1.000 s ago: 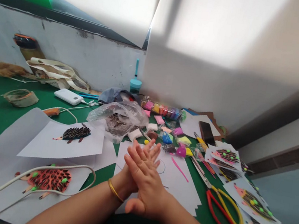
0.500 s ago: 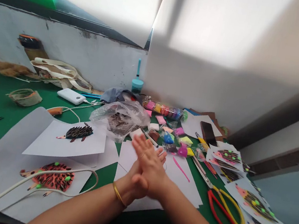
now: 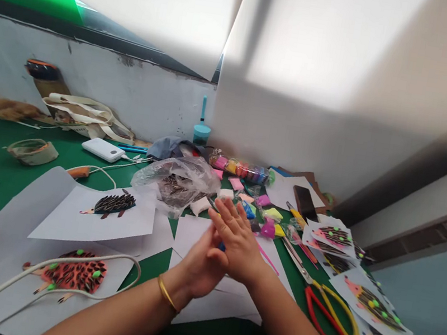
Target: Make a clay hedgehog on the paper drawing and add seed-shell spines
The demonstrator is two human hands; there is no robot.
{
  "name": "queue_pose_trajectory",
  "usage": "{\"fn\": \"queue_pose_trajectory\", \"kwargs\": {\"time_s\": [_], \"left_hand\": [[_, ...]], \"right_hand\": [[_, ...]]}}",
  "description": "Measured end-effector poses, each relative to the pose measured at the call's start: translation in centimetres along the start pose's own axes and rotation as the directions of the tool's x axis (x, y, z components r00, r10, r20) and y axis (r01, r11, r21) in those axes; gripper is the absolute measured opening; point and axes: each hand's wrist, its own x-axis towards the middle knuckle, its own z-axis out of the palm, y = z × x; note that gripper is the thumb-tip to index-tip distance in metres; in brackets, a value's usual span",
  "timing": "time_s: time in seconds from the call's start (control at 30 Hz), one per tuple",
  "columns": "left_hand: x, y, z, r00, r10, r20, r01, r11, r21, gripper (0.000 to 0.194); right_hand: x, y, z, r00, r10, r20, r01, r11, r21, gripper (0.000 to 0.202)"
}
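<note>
My left hand [image 3: 198, 265], with a gold bangle [image 3: 168, 293] on the wrist, is palm up beneath my right hand [image 3: 234, 243]. The palms face each other, and a small piece of blue modelling clay [image 3: 222, 245] shows between them. My right fingers stretch out over the left hand, whose fingers are mostly hidden. White paper sheets [image 3: 222, 306] lie below the hands, with a thin pink clay strip [image 3: 269, 257] on one. Just beyond are small packets of coloured clay, among them a purple one [image 3: 268, 228].
At left are a seed-covered hedgehog picture [image 3: 116, 204], a pink hedgehog picture [image 3: 73, 274] and a white cable [image 3: 64, 259]. Right of my hands lie red-and-yellow scissors [image 3: 327, 314] and more hedgehog pictures [image 3: 379, 308]. Behind stand a plastic bag of seeds [image 3: 176, 185] and a phone [image 3: 305, 203].
My hands have slid against each other, the right shifting over the left, and blue clay now shows between the palms. The view has shifted slightly.
</note>
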Motion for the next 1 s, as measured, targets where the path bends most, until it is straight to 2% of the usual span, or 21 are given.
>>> {"fn": "queue_pose_trajectory", "kwargs": {"time_s": [0.03, 0.1, 0.13, 0.2, 0.27, 0.33, 0.43, 0.5, 0.6, 0.67, 0.7, 0.73, 0.77, 0.87, 0.93, 1.0], "left_hand": [[0.1, 0.6, 0.0, 0.999, -0.022, 0.023, 0.022, 1.0, -0.021, 0.062], [0.5, 1.3, 0.0, 0.997, 0.072, -0.014, -0.073, 0.996, -0.058, 0.07], [0.6, 1.3, 0.0, 0.993, 0.111, -0.046, -0.114, 0.992, -0.05, 0.067], [0.5, 0.6, 0.0, 0.993, 0.108, -0.057, -0.11, 0.993, -0.044, 0.057], [0.1, -0.3, 0.0, 0.999, 0.045, -0.029, -0.046, 0.998, -0.039, 0.052], [-0.5, -0.6, 0.0, 0.999, -0.043, 0.005, 0.043, 0.998, -0.046, 0.049], [-0.6, 0.4, -0.3, 0.986, -0.144, 0.08, 0.152, 0.983, -0.098, 0.054], [0.0, 1.6, -0.8, 0.984, -0.146, 0.103, 0.158, 0.98, -0.119, 0.062], [1.1, 2.3, -1.5, 0.998, -0.065, 0.005, 0.065, 0.99, -0.127, 0.065], [1.5, 1.5, -1.6, 0.997, 0.042, -0.071, -0.047, 0.996, -0.078, 0.065], [1.4, 0.7, -1.4, 0.993, 0.102, -0.063, -0.104, 0.994, -0.035, 0.066], [1.1, -0.3, -1.2, 0.98, 0.184, -0.073, -0.184, 0.983, 0.009, 0.068], [0.7, -1.2, -0.8, 0.976, 0.208, -0.069, -0.206, 0.978, 0.024, 0.065], [-0.4, -3.0, 0.2, 0.981, 0.193, -0.022, -0.191, 0.978, 0.087, 0.058], [-0.4, -2.4, 0.6, 0.975, 0.221, 0.006, -0.22, 0.967, 0.128, 0.057], [0.2, -0.8, 0.6, 0.939, 0.343, -0.037, -0.336, 0.933, 0.128, 0.057]], "right_hand": [[-0.1, -0.1, -0.1, 0.999, -0.035, 0.03, 0.035, 0.999, 0.006, 0.078], [-0.3, -1.1, -0.2, 0.995, -0.083, 0.062, 0.08, 0.995, 0.061, 0.084], [-0.2, -1.7, -0.3, 0.989, -0.119, 0.085, 0.111, 0.989, 0.093, 0.088], [0.0, -2.3, -0.5, 0.986, -0.15, 0.073, 0.143, 0.985, 0.095, 0.087], [0.2, -1.3, -0.7, 0.996, -0.092, 0.006, 0.092, 0.995, 0.034, 0.087], [0.2, 1.1, -0.8, 0.999, 0.007, -0.031, -0.008, 0.999, -0.045, 0.084], [-0.7, 3.7, -0.7, 0.993, 0.101, -0.061, -0.107, 0.989, -0.105, 0.076], [-1.6, 3.4, -0.2, 0.996, 0.087, -0.019, -0.089, 0.992, -0.091, 0.072], [-2.4, 0.2, 0.8, 0.996, -0.022, 0.083, 0.021, 1.0, 0.022, 0.075], [-2.4, -1.6, 1.2, 0.994, -0.027, 0.106, 0.017, 0.995, 0.096, 0.086], [-2.1, -2.0, 1.3, 0.995, -0.005, 0.101, -0.007, 0.993, 0.12, 0.089], [-1.8, -2.0, 1.2, 0.996, 0.047, 0.073, -0.057, 0.989, 0.135, 0.09], [-1.4, -1.7, 1.1, 0.994, 0.112, 0.019, -0.114, 0.982, 0.15, 0.089], [-0.6, -0.5, 0.5, 0.95, 0.267, -0.16, -0.233, 0.951, 0.203, 0.085], [-0.7, -0.9, 0.4, 0.946, 0.257, -0.197, -0.21, 0.95, 0.23, 0.084], [-1.2, -2.4, 0.7, 0.975, 0.177, -0.132, -0.141, 0.959, 0.245, 0.083]]}}
